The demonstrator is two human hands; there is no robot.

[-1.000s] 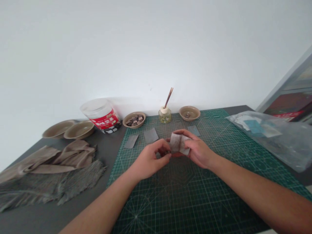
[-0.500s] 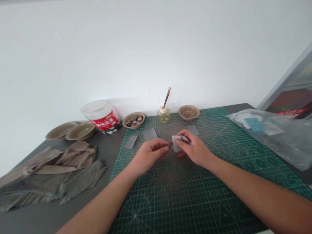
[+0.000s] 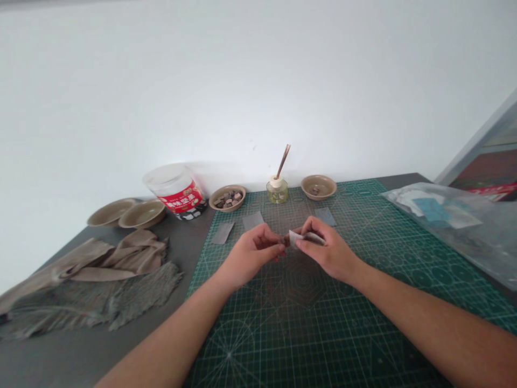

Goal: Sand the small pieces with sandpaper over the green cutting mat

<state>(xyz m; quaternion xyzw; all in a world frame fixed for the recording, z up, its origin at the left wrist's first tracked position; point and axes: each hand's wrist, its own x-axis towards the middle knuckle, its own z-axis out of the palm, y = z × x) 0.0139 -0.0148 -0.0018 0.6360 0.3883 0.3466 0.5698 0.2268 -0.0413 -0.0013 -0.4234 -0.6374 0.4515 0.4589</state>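
My left hand [image 3: 255,254] pinches a small dark brown block [image 3: 282,241] between thumb and fingertips; the fingers hide most of it. Beside it, my right hand [image 3: 332,252] grips a grey piece of sandpaper [image 3: 295,237], bent over between thumb and fingers. The sandpaper's near edge is right by the block; I cannot tell whether they touch. Both hands are above the green cutting mat [image 3: 278,334]. Flat on the mat lie more grey sheets: one sheet [image 3: 223,233] at the left, another sheet [image 3: 252,220] behind my left hand, and a bluish-grey sheet [image 3: 325,216] behind my right.
At the back stand a bowl of small blocks [image 3: 228,198], a reed diffuser [image 3: 277,190] and a bowl [image 3: 319,187] with a few bits inside. Left are a red-labelled plastic tub [image 3: 183,200], two brown bowls [image 3: 142,214] and a crumpled cloth [image 3: 121,258]. A clear plastic bag [image 3: 476,231] lies right.
The sandpaper in my right hand went from facing me nearly flat to bent over. My hands are closer together, and the whole view has shifted slightly.
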